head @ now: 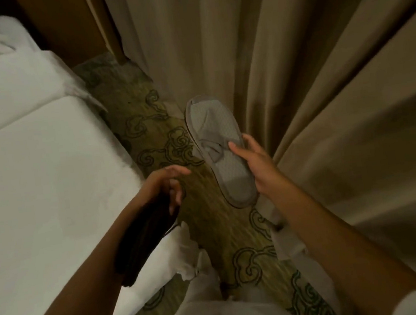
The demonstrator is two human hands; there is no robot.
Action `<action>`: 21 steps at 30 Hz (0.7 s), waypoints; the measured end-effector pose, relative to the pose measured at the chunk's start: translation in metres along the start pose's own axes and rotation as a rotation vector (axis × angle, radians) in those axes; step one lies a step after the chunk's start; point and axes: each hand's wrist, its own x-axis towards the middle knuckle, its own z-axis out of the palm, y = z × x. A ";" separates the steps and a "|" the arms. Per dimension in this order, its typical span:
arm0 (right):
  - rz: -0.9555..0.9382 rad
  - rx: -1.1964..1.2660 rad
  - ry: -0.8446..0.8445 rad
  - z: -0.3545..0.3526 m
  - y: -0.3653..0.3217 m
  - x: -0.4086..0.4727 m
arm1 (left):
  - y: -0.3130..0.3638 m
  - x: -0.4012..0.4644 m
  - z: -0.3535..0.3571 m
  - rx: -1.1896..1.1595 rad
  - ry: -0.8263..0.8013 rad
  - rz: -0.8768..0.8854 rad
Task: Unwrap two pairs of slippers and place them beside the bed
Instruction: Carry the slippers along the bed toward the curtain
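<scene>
Head view, right hand: the right hand (257, 167) sits right of centre of the frame, its grip clamped on a grey slipper (218, 151) — thumb across the strap, fingers behind the sole.
Head view, slipper: it hangs in the air with the toe toward the top of the frame, over the strip of patterned carpet (215, 231) between the bed (34, 164) on the left and the beige curtain (294, 57) on the right; it looks unwrapped already.
Head view, left hand: the left hand (166, 185), just left of centre, has its fingertips spread and apart, while a dark flat thing (143, 239) lies along the palm and forearm. It may be the second pair, but the frame is too dim to tell, and how it is held I cannot tell.
Step in hand: setting the grey slipper down beside the bed, I judge.
Doing it well: lower it sole-down onto the carpet near the bed edge, toe pointing away from the bed, leaving room alongside for its mate — and keep it clear of the curtain folds so it stays in sight.
</scene>
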 end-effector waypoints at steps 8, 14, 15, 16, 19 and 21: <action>0.079 -0.103 -0.110 0.060 -0.026 0.103 | 0.045 0.078 0.008 0.259 0.119 0.178; 0.086 -0.162 -0.177 0.080 -0.040 0.179 | 0.051 0.135 -0.014 0.209 0.401 0.165; 0.088 -0.160 -0.181 0.083 -0.042 0.192 | 0.051 0.144 -0.016 0.228 0.434 0.163; 0.080 -0.169 -0.196 0.088 -0.044 0.204 | 0.052 0.152 -0.018 0.247 0.466 0.168; -0.006 -0.317 -0.164 0.102 -0.043 0.230 | 0.055 0.175 -0.021 0.421 0.613 0.110; -0.076 -0.385 -0.143 0.108 -0.040 0.234 | 0.053 0.181 -0.022 0.542 0.746 0.075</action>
